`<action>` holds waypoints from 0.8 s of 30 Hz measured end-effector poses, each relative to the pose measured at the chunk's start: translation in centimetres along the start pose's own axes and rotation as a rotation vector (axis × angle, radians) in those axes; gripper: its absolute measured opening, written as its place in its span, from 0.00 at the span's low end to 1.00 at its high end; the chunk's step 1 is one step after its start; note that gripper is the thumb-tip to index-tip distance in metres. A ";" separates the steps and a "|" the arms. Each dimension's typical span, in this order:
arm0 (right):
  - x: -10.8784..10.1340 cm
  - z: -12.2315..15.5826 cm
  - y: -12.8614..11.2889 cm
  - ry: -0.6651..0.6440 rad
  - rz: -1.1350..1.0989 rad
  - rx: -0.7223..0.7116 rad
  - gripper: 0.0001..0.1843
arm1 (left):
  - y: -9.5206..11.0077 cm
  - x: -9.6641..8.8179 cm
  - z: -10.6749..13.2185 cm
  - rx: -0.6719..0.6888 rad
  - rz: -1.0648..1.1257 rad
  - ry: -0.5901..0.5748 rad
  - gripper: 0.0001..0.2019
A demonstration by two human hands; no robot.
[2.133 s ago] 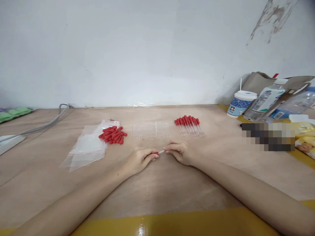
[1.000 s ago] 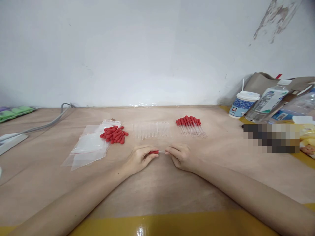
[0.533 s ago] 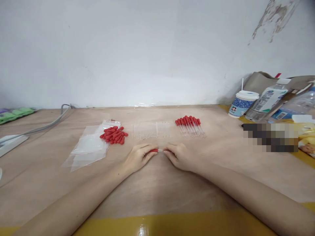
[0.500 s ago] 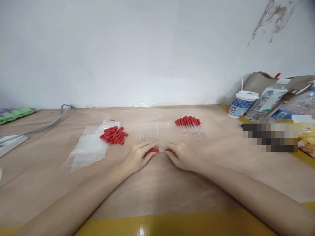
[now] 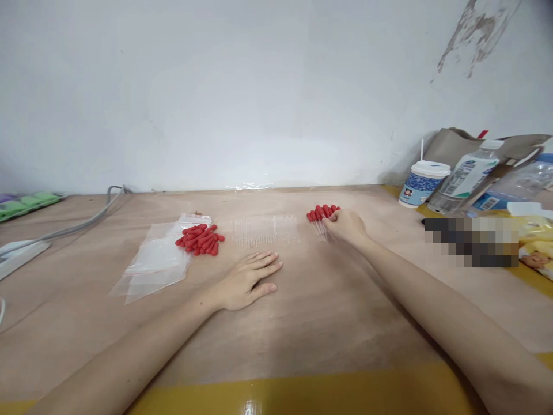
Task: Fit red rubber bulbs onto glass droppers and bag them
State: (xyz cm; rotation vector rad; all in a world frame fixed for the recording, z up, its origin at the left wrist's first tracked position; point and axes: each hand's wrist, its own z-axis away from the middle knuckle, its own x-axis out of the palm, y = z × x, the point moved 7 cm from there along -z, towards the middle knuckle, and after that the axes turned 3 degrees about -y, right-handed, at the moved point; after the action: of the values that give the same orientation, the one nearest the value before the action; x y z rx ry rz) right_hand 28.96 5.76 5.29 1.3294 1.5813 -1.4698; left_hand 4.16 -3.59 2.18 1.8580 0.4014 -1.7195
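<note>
Just beyond left hand [image 5: 250,282], clear tubes [image 5: 264,230]; broad tabletop [image 5: 276,340] toward yellow strip [image 5: 311,392].

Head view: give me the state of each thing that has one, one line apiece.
Left hand: open, palm down, fingers spread.
Right hand: fingers curled at the droppers; whether it grips one is hidden.
Red-topped droppers: bulbs fitted, lying side by side, partly covered.
Loose red bulbs: heaped, partly over the bags.
Clear tubes: no bulbs on, laid in a row.
Plastic bags: flat, overlapping.
Cup: lidded, straw in.
Bottle: capped.
</note>
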 end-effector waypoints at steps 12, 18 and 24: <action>1.3 0.2 -0.1 0.061 0.043 0.005 0.15 | 0.0 0.5 0.3 0.046 -0.034 -0.053 0.27; 2.2 1.8 -4.2 0.001 -0.031 -0.155 0.12 | 0.0 0.4 0.3 0.039 -0.012 -0.038 0.27; 4.0 0.8 -6.8 -0.123 -0.059 -0.183 0.13 | 0.0 -0.3 0.3 0.001 0.052 0.027 0.25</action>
State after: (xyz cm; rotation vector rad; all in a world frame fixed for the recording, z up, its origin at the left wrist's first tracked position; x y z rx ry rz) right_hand 21.20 6.79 3.93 1.0770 1.6434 -1.3774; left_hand 3.86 -3.70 2.43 1.8775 0.3590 -1.6623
